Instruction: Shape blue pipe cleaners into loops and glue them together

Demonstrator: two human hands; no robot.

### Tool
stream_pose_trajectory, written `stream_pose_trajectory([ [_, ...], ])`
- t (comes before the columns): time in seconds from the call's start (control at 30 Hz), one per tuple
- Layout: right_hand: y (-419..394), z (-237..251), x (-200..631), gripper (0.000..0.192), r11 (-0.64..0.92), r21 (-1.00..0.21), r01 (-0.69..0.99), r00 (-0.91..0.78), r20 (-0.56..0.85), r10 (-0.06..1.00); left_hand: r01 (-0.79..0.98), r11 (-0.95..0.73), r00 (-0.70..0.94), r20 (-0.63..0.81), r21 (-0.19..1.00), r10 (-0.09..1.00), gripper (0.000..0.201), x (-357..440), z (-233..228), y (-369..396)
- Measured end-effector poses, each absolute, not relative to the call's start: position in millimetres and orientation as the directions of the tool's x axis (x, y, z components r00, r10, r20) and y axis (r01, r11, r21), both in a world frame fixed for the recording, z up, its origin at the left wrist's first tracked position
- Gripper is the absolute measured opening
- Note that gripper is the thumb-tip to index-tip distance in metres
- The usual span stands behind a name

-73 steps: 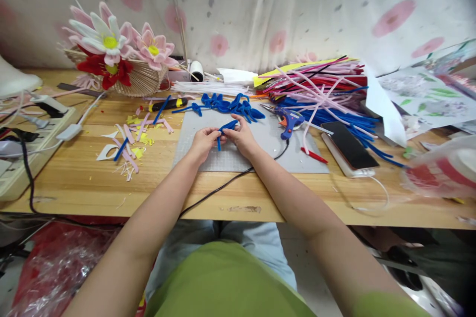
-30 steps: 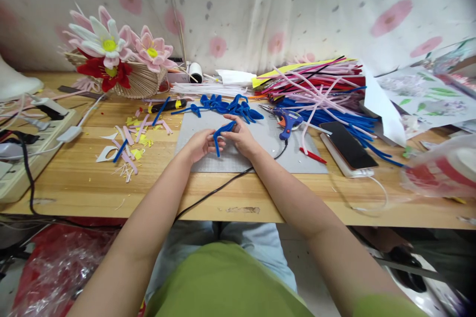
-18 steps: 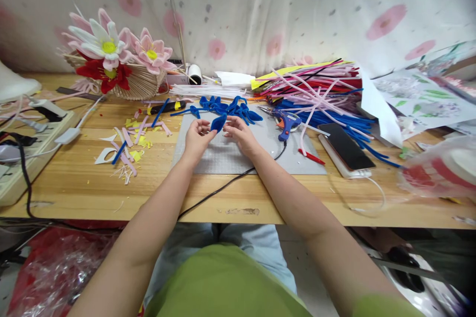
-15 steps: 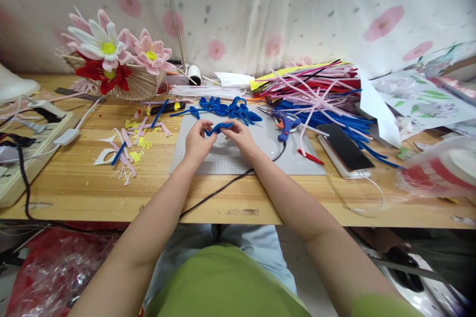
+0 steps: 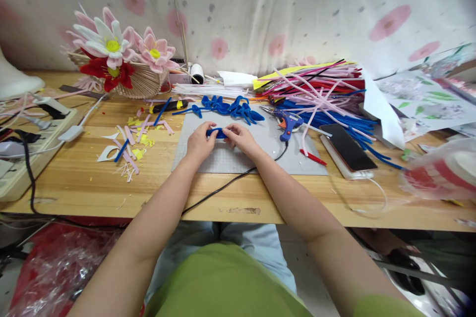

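Observation:
My left hand (image 5: 199, 142) and my right hand (image 5: 241, 139) together pinch a short folded blue pipe cleaner (image 5: 218, 132) just above the grey cutting mat (image 5: 238, 158). The piece lies flat between my fingertips, pressed into a narrow loop. Behind it, at the mat's far edge, lies a cluster of bent blue pipe cleaner loops (image 5: 230, 106). A blue glue gun (image 5: 288, 123) rests on the mat to the right, its black cord running toward me off the table edge.
A large heap of pink, red and blue pipe cleaners (image 5: 320, 91) lies at the back right, with a phone (image 5: 348, 147) beside it. Pipe cleaner flowers in a basket (image 5: 119, 64) stand at the back left. Cut scraps (image 5: 130, 143) and a power strip (image 5: 26, 148) lie left.
The blue pipe cleaner, first bent with a leg hanging down, has been folded and squeezed flat between both hands, which have lowered slightly toward the mat.

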State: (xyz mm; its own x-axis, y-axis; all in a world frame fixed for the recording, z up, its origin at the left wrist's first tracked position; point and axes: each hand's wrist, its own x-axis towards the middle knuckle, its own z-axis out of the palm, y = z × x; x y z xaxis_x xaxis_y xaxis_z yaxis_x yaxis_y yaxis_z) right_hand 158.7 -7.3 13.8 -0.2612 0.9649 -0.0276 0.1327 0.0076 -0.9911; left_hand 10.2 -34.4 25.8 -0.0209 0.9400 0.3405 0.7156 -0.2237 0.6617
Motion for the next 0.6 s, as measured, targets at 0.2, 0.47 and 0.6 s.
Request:
stream_pose_trajectory([
  [0.2, -6.9, 12.3, 161.6, 0.034, 0.119, -0.924, 0.362, -0.288, 0.010, 0.958, 0.611, -0.183, -0.126, 0.323, 0.770, 0.938, 0.025, 9.4, 24.1, -32.1],
  [0.47, -13.9, 21.7, 163.9, 0.031, 0.104, -0.943, 0.315, -0.483, -0.065, 0.873, 0.190, -0.236, -0.309, 0.286, 0.953, 0.907, 0.047, 13.1, 27.7, -31.6],
  [0.6, -12.4, 17.7, 160.7, 0.033, -0.011, -0.979, 0.204, -0.389, -0.091, 0.917, -0.142, -0.177, -0.399, 0.107, 0.974, 0.911, 0.043, 17.4, 27.9, -28.2],
])
